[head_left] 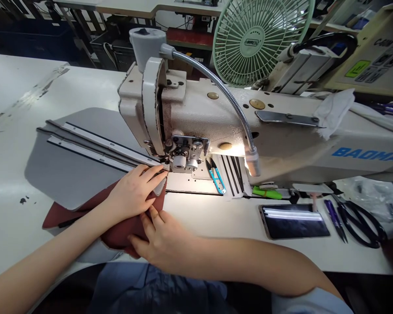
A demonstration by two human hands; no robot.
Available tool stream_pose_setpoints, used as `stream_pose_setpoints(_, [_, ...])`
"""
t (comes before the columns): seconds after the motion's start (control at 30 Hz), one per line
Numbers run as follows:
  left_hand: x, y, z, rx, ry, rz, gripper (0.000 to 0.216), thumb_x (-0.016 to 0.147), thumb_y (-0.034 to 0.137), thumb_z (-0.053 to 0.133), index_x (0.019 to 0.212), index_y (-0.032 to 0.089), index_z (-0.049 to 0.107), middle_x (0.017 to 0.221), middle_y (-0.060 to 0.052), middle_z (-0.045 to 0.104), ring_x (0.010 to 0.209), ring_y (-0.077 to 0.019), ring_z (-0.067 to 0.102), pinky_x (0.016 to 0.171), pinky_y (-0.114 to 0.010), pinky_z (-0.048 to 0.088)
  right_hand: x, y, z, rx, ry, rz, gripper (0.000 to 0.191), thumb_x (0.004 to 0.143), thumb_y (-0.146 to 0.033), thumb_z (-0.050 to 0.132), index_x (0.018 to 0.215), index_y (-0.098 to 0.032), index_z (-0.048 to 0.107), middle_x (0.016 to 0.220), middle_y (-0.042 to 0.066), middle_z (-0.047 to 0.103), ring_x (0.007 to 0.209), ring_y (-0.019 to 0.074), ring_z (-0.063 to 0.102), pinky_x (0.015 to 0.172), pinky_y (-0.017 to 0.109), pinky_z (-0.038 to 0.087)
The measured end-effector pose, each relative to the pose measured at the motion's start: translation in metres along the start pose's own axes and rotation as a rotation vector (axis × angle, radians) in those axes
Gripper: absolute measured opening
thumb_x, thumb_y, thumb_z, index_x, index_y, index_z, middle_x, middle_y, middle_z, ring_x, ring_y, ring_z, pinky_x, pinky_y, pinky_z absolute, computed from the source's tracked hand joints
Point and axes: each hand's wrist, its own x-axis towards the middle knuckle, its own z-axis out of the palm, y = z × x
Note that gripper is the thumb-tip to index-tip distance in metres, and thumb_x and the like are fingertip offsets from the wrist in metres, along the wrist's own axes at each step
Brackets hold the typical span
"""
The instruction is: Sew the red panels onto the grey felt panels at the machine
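A grey panel (72,170) lies left of the sewing machine (216,113), with pale and black strips (98,146) along it running to the presser foot area. Maroon fabric (121,233) folds out beneath and in front of the panel. Pressed flat beside the needle area is my left hand (131,192), its fingers stretched over the strip ends and panel edge. Just nearer to me, my right hand (167,242) grips the maroon fabric between thumb and bent fingers. My left fingers partly cover the sewing spot.
Blue thread snips (217,176) and black-lined strips (234,174) lie on the machine bed. To the right are a bright green tool (267,192), a phone (294,221), purple tweezers (336,220) and black-handled scissors (363,222). A gooseneck lamp (216,78) arches over the machine; a green fan (262,39) stands behind.
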Motion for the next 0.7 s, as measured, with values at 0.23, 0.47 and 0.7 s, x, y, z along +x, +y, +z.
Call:
stream_pose_setpoints(0.23, [0.011, -0.001, -0.007, 0.028, -0.057, -0.069, 0.054, 0.072, 0.017, 0.061, 0.125, 0.01, 0.056, 0.127, -0.014, 0.057, 0.106, -0.0309, 0.049, 0.087, -0.042, 0.052, -0.001, 0.002, -0.01, -0.042, -0.069, -0.035, 0.033, 0.098, -0.032, 0.044, 0.122, -0.014, 0.058, 0.13, 0.029, 0.059, 0.115, 0.0361, 0.062, 0.082, 0.044, 0.046])
stream_pose_setpoints(0.47, [0.007, -0.001, -0.012, 0.027, -0.125, 0.003, 0.062, 0.072, 0.011, 0.055, 0.133, 0.013, 0.052, 0.137, -0.011, 0.051, 0.11, -0.0283, 0.049, 0.09, -0.039, 0.05, -0.004, -0.001, -0.011, -0.048, -0.076, -0.002, 0.034, 0.099, -0.033, 0.04, 0.122, -0.015, 0.059, 0.132, 0.029, 0.058, 0.119, 0.0386, 0.06, 0.083, 0.043, 0.044])
stream_pose_setpoints(0.7, [0.009, -0.003, -0.014, -0.001, -0.138, 0.005, 0.067, 0.073, 0.009, 0.052, 0.139, 0.016, 0.048, 0.137, -0.01, 0.052, 0.114, -0.028, 0.05, 0.095, -0.039, 0.048, -0.003, 0.002, -0.014, -0.04, -0.117, -0.021, 0.034, 0.099, -0.034, 0.042, 0.121, -0.015, 0.06, 0.134, 0.03, 0.056, 0.119, 0.0405, 0.059, 0.078, 0.041, 0.045])
